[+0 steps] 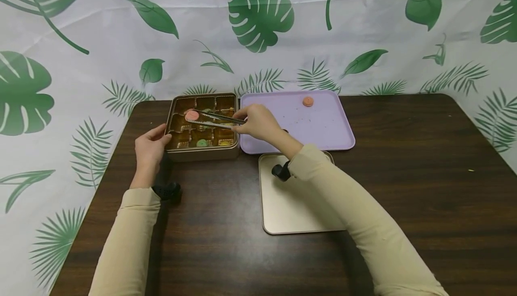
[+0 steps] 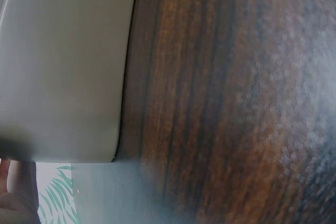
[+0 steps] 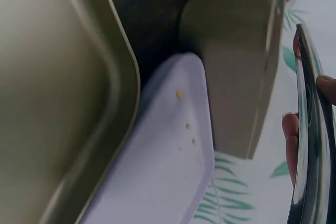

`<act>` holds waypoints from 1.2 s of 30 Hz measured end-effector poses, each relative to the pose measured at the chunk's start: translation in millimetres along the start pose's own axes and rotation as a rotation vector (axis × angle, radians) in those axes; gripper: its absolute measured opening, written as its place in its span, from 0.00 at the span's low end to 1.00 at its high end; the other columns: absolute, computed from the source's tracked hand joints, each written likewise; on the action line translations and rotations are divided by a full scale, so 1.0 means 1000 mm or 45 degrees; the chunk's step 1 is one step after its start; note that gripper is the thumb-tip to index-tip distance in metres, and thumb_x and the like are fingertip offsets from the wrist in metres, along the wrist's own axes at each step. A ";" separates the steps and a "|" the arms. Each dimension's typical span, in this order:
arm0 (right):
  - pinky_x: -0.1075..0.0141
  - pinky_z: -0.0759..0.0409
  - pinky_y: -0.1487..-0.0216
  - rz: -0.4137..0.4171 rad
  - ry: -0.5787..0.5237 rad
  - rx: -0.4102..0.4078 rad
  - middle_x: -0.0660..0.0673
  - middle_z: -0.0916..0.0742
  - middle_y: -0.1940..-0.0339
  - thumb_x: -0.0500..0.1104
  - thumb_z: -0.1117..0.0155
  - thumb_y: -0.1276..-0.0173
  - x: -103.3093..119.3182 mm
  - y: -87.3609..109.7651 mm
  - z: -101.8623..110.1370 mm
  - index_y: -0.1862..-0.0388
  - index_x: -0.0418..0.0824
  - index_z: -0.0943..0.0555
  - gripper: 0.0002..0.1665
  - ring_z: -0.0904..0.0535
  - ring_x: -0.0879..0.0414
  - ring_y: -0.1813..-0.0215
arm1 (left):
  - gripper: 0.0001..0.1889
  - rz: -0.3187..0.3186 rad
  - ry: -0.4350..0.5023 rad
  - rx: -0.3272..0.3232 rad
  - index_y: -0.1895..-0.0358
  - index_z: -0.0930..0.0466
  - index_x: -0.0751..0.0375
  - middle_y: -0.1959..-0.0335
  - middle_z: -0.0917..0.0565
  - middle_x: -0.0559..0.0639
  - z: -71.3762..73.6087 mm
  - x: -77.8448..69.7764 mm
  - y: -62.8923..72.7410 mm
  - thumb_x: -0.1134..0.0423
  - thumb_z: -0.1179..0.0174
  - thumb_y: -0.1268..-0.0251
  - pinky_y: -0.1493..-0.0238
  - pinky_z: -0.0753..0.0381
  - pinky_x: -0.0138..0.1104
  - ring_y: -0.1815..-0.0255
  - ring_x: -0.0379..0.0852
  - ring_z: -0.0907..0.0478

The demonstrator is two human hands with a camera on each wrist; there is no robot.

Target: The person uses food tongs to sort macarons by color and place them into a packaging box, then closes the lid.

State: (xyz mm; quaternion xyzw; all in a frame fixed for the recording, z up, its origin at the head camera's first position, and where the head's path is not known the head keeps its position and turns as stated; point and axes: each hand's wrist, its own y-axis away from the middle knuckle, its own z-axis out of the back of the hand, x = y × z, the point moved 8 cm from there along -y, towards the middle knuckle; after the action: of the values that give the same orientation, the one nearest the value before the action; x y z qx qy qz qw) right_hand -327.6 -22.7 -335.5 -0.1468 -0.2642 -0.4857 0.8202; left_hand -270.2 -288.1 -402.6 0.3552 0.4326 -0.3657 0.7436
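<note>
My right hand [image 1: 258, 123] holds metal tongs [image 1: 220, 117], and their tips are on a pink macaron [image 1: 191, 115] over the left part of a gold tin [image 1: 202, 153]. The tin has a brown divided insert; whether the macaron touches its bottom I cannot tell. Green [image 1: 202, 143] and yellow [image 1: 224, 143] pieces show in the front compartments. At the tin's left side my left hand [image 1: 149, 150] grips the rim near the front corner, thumb on the edge. In the right wrist view the tongs [image 3: 312, 129] lie between thumb and fingers.
A lilac tray [image 1: 323, 130] stands right of the tin, bearing an orange macaron [image 1: 308, 102] and crumbs. A small dark reddish piece shows beside my right wrist. Before the tray lies a gold lid [image 1: 282, 211], partly under my right arm. A leaf-print cloth [image 1: 258, 63] hangs behind the table.
</note>
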 end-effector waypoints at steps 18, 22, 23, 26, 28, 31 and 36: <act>0.61 0.20 0.48 -0.007 0.174 0.058 0.48 0.15 0.44 0.51 0.33 0.37 0.019 -0.007 -0.022 0.43 0.45 0.19 0.24 0.18 0.54 0.47 | 0.22 -0.007 0.031 -0.004 0.34 0.29 0.56 0.33 0.27 0.55 0.000 0.001 -0.003 0.63 0.46 0.31 0.39 0.27 0.29 0.37 0.44 0.29; 0.60 0.21 0.46 -0.020 0.158 0.045 0.46 0.15 0.44 0.51 0.33 0.37 0.011 -0.004 -0.014 0.41 0.44 0.20 0.26 0.19 0.52 0.46 | 0.22 -0.010 0.034 0.003 0.34 0.29 0.56 0.33 0.28 0.55 0.000 0.002 -0.003 0.64 0.46 0.30 0.37 0.27 0.31 0.34 0.45 0.30; 0.60 0.21 0.45 -0.024 0.154 0.038 0.46 0.15 0.44 0.51 0.33 0.37 0.008 -0.003 -0.011 0.41 0.44 0.20 0.26 0.19 0.52 0.46 | 0.22 -0.010 0.031 0.004 0.34 0.29 0.56 0.32 0.28 0.54 0.000 0.002 -0.003 0.63 0.46 0.30 0.37 0.27 0.31 0.34 0.45 0.30; 0.59 0.21 0.48 -0.022 0.132 -0.012 0.45 0.13 0.48 0.50 0.32 0.39 -0.002 -0.001 0.000 0.44 0.44 0.18 0.24 0.18 0.52 0.49 | 0.22 -0.010 0.020 0.003 0.34 0.29 0.56 0.33 0.27 0.54 0.000 0.002 -0.003 0.63 0.46 0.31 0.39 0.26 0.29 0.35 0.44 0.29; 0.59 0.22 0.48 -0.028 0.107 -0.055 0.45 0.13 0.49 0.49 0.31 0.40 -0.012 0.000 0.009 0.46 0.43 0.17 0.24 0.17 0.52 0.51 | 0.22 -0.011 0.019 -0.001 0.34 0.29 0.56 0.33 0.27 0.55 0.001 0.002 -0.004 0.63 0.45 0.31 0.41 0.26 0.27 0.37 0.43 0.29; 0.59 0.22 0.50 -0.044 0.041 -0.114 0.44 0.12 0.51 0.48 0.30 0.42 -0.028 0.004 0.024 0.48 0.42 0.16 0.22 0.16 0.51 0.52 | 0.22 -0.013 0.023 -0.001 0.34 0.29 0.56 0.34 0.26 0.55 0.001 0.002 -0.004 0.63 0.45 0.31 0.42 0.26 0.27 0.38 0.42 0.28; 0.59 0.23 0.45 -0.142 -0.075 -0.166 0.41 0.13 0.49 0.47 0.31 0.41 -0.058 0.016 0.046 0.46 0.40 0.18 0.24 0.16 0.48 0.50 | 0.22 -0.012 0.027 0.002 0.34 0.29 0.56 0.34 0.26 0.55 0.000 0.003 -0.004 0.63 0.45 0.31 0.40 0.26 0.28 0.37 0.43 0.28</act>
State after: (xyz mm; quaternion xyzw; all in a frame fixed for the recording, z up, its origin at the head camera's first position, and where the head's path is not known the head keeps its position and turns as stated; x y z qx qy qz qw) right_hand -349.3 49.7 -331.5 -0.1991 -0.2641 -0.5424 0.7723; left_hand -272.4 -290.6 -406.0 0.3578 0.4417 -0.3656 0.7370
